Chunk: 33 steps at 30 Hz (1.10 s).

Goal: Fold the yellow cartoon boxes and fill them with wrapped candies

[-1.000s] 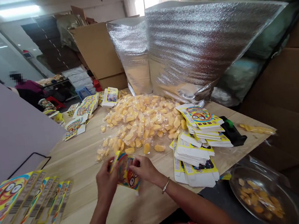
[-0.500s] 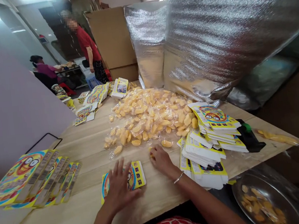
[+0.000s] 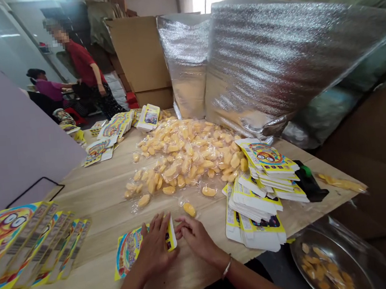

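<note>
A flattened yellow printed carton (image 3: pixel 126 252) lies on the table in front of me. My left hand (image 3: pixel 157 247) rests flat across it, fingers stretched out and holding nothing. My right hand (image 3: pixel 198 240) is at the carton's right end, fingers partly bent and apart, fingertips close to its white edge. Whether they touch the edge I cannot tell. Just beyond my right hand lies a single yellow piece in clear wrap (image 3: pixel 189 209). Farther back spreads a heap of the same wrapped yellow pieces (image 3: pixel 190 151).
Flat cartons (image 3: pixel 254 202) are stacked at the right beside a black tape dispenser (image 3: pixel 309 180). Filled cartons (image 3: pixel 27 240) stand in a row at the left. Silver foil bags (image 3: pixel 274 62) rise behind the heap. A metal bowl (image 3: pixel 326 264) sits lower right. A person in red (image 3: pixel 82 59) is farther back.
My right hand has come left and nearer to me, to the carton's end; a wrapped piece now lies apart from the heap. My left hand stays on the carton. The person in red has moved left.
</note>
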Motion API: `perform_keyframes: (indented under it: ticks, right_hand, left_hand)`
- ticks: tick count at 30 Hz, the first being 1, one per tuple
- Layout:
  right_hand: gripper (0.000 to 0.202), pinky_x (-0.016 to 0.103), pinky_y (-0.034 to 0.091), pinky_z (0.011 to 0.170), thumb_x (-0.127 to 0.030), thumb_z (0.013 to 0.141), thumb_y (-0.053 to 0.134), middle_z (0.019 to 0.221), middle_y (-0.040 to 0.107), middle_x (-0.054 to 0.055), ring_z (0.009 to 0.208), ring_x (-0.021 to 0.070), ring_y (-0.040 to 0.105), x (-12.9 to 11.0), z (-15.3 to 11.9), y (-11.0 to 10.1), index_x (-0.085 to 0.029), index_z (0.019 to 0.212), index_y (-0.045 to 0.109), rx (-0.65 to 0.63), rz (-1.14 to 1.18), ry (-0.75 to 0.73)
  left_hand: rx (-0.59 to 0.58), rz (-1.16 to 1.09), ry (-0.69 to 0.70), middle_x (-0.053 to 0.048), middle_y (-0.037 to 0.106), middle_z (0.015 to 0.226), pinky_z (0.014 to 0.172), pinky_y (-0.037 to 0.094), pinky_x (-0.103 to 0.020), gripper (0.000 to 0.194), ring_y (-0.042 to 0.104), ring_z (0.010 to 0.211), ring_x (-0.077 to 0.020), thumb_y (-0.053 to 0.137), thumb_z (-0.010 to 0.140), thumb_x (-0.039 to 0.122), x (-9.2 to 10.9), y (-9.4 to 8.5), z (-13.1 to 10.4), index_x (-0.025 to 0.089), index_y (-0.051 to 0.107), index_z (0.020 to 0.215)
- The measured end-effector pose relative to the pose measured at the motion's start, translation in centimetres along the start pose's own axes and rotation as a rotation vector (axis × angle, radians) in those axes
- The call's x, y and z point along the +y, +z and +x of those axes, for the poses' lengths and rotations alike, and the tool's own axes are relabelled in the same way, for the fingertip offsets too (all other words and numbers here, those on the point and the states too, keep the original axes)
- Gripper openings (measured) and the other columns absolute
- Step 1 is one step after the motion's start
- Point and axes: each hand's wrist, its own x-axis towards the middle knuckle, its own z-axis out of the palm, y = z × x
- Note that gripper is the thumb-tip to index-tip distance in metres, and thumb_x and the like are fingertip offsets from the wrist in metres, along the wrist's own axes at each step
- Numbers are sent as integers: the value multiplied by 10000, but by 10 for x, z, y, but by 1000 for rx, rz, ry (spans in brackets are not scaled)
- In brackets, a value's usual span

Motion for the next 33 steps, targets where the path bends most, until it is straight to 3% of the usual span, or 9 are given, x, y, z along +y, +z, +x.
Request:
perform_keyframes:
  ticks: [4,7,11,15,19,23,25,29,33]
  right_hand:
    - [255,382,439,946,-148,862,493,1126,626,115,1069,238,550,8,18,-29,-169,1087,611,206,-446,-68]
    - [271,365,417,946,-143,830,554,1103,620,101,1049,229,524,16,24,-41,-176,1094,605,101,-594,-101]
    - [162,281,427,876,-107,795,570,886,655,10,892,165,571,16,18,-3,-200,909,639,-271,-431,-295]
    - [378,287,459,861,-94,743,599,1048,654,63,963,183,587,12,21,34,-150,1116,580,-127,-268,-207]
    - [430,392,334,1074,-137,793,582,1347,509,130,1268,235,430,21,34,-19,-152,1222,559,86,-450,-197]
    - [330,454,342,1046,-89,851,476,1279,559,137,1214,259,455,30,36,-79,-172,1125,639,245,-738,18]
    - [323,396,387,1010,-84,853,467,1196,615,101,1135,223,513,26,32,-68,-200,1094,648,89,-673,-51]
    - [482,294,471,916,-76,817,444,1092,657,68,994,168,599,7,20,3,-200,1281,491,-187,-243,-198]
    - [494,362,466,967,-124,818,392,1189,606,109,1121,213,570,13,7,40,-226,1298,449,17,-57,-162]
  left_hand:
    - [63,-16,-5,-170,391,1458,1097,95,-645,824,309,1354,-348,561,692,339,1,1,0,186,280,1451]
    - [88,-60,44,-162,390,1453,1103,98,-637,830,327,1341,-334,540,723,334,-2,2,-2,190,211,1472]
    - [113,-99,83,-161,391,1445,1101,107,-639,835,337,1331,-337,538,730,348,-11,4,-2,184,191,1471]
    - [134,-155,99,-170,396,1439,1085,132,-658,828,341,1321,-355,512,746,379,-18,7,0,182,172,1475]
    - [154,-150,99,-163,404,1431,1094,109,-649,824,349,1316,-350,522,734,331,-17,8,-1,196,179,1472]
    - [155,-166,96,-167,399,1432,1086,101,-660,863,350,1313,-359,548,719,361,-13,7,-1,203,160,1474]
    - [152,-176,87,-167,397,1435,1091,92,-657,863,347,1319,-355,546,715,359,-12,6,-1,197,165,1472]
    - [157,-166,71,-170,405,1442,1106,84,-652,872,335,1338,-364,547,711,362,-12,7,-3,184,178,1480]
    - [134,-127,76,-158,364,1496,1124,95,-652,846,310,1370,-371,545,762,430,-14,12,-6,205,188,1495]
